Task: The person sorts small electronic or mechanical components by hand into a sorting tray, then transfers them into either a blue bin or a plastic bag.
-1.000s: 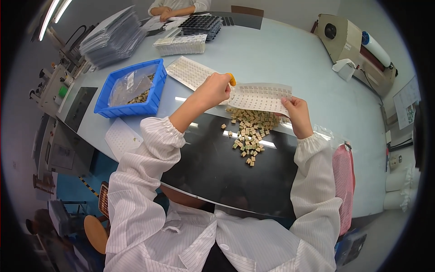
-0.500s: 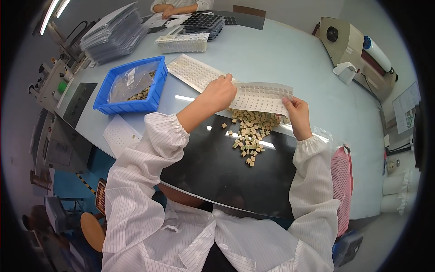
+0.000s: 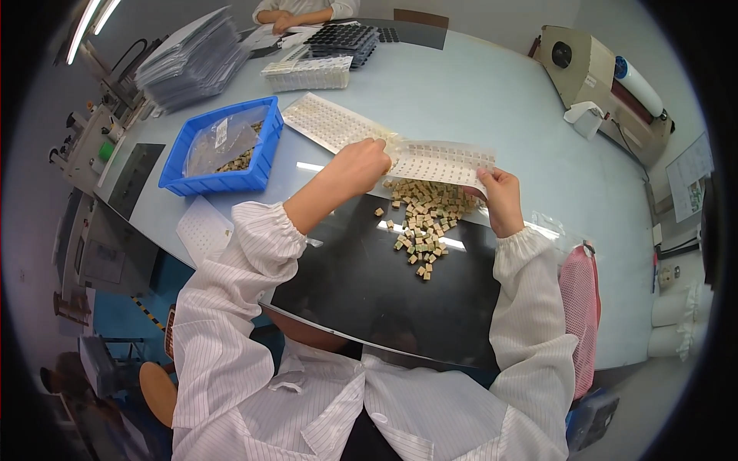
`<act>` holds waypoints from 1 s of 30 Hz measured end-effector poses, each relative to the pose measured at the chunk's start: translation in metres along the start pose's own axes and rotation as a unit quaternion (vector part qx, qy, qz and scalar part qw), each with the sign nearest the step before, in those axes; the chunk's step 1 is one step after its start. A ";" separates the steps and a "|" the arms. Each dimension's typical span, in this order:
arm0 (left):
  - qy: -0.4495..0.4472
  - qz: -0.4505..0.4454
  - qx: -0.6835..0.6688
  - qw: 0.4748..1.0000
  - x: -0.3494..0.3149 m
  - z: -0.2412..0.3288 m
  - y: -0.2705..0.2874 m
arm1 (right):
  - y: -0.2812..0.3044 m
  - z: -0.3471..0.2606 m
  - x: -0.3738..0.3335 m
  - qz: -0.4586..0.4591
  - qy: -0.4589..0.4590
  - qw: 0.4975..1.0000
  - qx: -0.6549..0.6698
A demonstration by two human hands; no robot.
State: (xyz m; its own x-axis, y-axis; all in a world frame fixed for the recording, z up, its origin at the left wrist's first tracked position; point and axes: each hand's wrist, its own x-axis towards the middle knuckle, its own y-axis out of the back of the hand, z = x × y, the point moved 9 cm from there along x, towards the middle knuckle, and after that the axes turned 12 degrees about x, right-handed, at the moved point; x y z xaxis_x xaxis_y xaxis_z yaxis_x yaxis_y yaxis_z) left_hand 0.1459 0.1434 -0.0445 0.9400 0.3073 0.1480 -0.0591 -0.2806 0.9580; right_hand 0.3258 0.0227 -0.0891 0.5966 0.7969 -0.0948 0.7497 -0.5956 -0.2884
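A pale sheet with rows of small printed labels (image 3: 440,161) is held up between my hands, slightly curved. My right hand (image 3: 502,200) pinches its right end, thumb in front. At its left end my left hand (image 3: 361,167) has its fingers pressed together on the sheet's edge. Below the sheet lies a heap of small tan and greenish blocks (image 3: 423,223), partly hidden by it, on a black mat (image 3: 361,284). A second pale sheet (image 3: 330,123) with rows of small marks lies flat beyond my left hand.
At left stands a blue bin (image 3: 265,161) with a plastic bag and small blocks. Behind are stacked clear sheets (image 3: 192,58), black trays (image 3: 342,38) and pale trays (image 3: 307,75). Another person's hands (image 3: 288,21) rest at the far edge. A pink mesh bag (image 3: 578,315) lies right.
My left hand has shifted slightly left and down along the sheet's left end. My right hand keeps its pinch and has moved only a little.
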 end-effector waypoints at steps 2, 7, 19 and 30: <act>0.000 0.012 -0.025 1.000 -0.003 0.001 0.001 | 0.001 0.002 -0.002 0.009 0.003 1.000 0.016; -0.006 0.034 -0.043 0.998 -0.007 0.002 0.005 | 0.006 0.012 -0.003 0.000 -0.016 0.999 0.037; 0.075 0.070 -0.004 0.995 -0.009 -0.001 0.004 | 0.001 0.016 -0.013 0.032 0.037 0.999 -0.011; 0.212 0.027 -0.133 0.968 0.010 -0.031 0.012 | -0.015 -0.002 -0.025 0.010 0.107 0.994 -0.001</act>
State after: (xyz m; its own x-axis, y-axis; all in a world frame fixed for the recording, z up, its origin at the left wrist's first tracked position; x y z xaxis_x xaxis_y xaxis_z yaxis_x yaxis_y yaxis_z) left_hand 0.1447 0.1711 -0.0244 0.7137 0.6607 0.2326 -0.2420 -0.0791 0.9671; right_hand 0.2999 0.0113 -0.0805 0.6577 0.7460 0.1044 0.7383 -0.6110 -0.2858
